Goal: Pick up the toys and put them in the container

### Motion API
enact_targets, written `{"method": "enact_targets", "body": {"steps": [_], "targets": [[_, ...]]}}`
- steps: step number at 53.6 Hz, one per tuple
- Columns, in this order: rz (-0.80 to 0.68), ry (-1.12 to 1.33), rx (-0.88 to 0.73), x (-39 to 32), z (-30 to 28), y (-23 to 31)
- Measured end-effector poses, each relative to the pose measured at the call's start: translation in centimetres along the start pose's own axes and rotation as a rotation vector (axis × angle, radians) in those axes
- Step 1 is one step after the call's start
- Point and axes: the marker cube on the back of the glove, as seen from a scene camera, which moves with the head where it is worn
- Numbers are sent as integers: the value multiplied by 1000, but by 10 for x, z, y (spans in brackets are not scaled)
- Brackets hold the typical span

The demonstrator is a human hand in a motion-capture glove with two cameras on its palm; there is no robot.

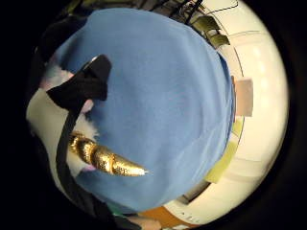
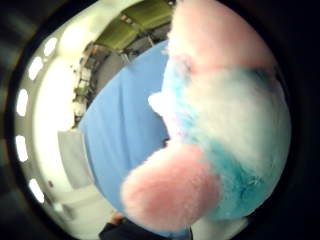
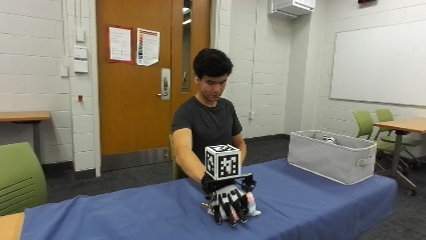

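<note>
**Gloved hand on a plush toy, bin well off to the right**

Here, a person sits at the far side of a table (image 3: 133, 210) covered in blue cloth, with the right hand (image 3: 229, 202) reaching forward and down onto a plush toy (image 3: 251, 206) near the table's front edge. The gloved fingers (image 3: 226, 212) are curled down over the toy, gripping it; only a bit of pink and white fluff shows beside them from outside. The toy sits on the cloth or just above it; which one cannot be told.

The palm views show the toy close against the hand. On the thumb side it fills much of the view: pink, white and turquoise fur (image 2: 225, 125), with the blue cloth behind it. On the little finger side a gold spiral horn (image 1: 105, 160) pokes out from white fur over the same cloth, crossed by a black strap of the glove.

The container (image 3: 333, 155) is a grey fabric bin with a side handle, standing on the right end of the table, well apart from the hand. Something small shows just over its rim, too small to identify.

Behind the person is a wooden door (image 3: 140, 75) with papers stuck on it, in a white block wall. A whiteboard (image 3: 379, 62) hangs on the right wall, with green chairs (image 3: 373, 125) and another table below it. Another green chair (image 3: 20, 175) stands at the left.
</note>
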Motion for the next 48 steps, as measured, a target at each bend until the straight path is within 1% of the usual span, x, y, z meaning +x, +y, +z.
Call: {"method": "enact_targets", "body": {"steps": [7,18,26,30,35,41,48], "targets": [[-25,89,20,-12,-13,16],[-49,27,-5,-31,-43,36],[-77,-2,-5,-56,-78,45],[-117,-8,22,-85,-114,52],[-200,-8,90,-136,-169,59],[-315,-29,183,-207,-234,67],[-446,-67,238,-300,-285,91]]}}
